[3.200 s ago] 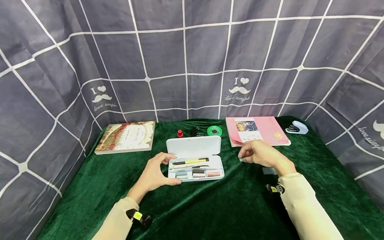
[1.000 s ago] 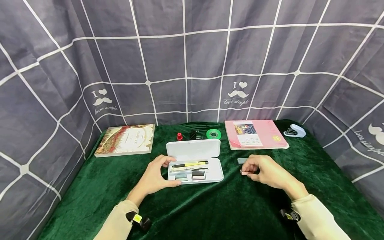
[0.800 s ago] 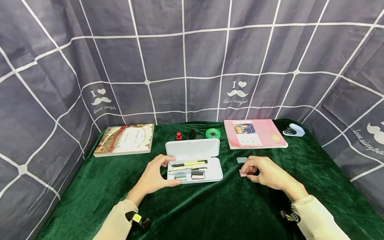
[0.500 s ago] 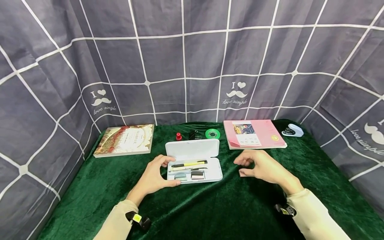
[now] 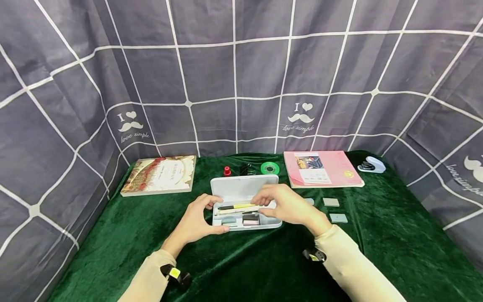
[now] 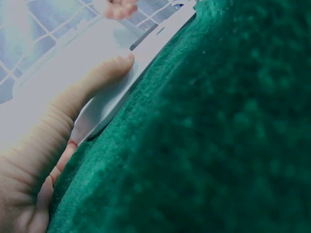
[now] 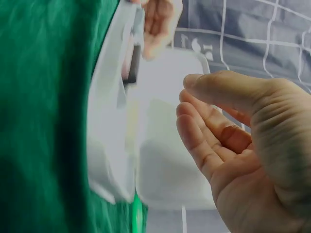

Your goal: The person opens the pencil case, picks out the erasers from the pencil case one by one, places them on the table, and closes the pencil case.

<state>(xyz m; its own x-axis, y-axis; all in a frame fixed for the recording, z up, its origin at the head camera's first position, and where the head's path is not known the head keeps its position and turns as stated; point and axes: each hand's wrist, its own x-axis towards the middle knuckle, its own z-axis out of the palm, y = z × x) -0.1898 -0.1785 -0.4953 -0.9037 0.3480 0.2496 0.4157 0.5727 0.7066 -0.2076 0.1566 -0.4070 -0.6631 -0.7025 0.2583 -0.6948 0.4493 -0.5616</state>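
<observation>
meanwhile left hand (image 5: 194,221) grips one open pencil case (image 5: 245,188), right hand (image 5: 287,205) hovers relaxed, empty; three erasers (image 5: 331,202) lie beside.

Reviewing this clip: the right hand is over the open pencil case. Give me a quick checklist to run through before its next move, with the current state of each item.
1. White plastic pencil case lid open: ok.
2. Left hand grips the case's left end: ok.
3. Right hand empty, fingers relaxed: ok.
4. Yellow pen lies flat in the tray: ok.
5. Small grey erasers on the green velvet cloth lie apart from the case: ok.
6. Case's rightmost slot free: cannot tell, hand hides it.
</observation>
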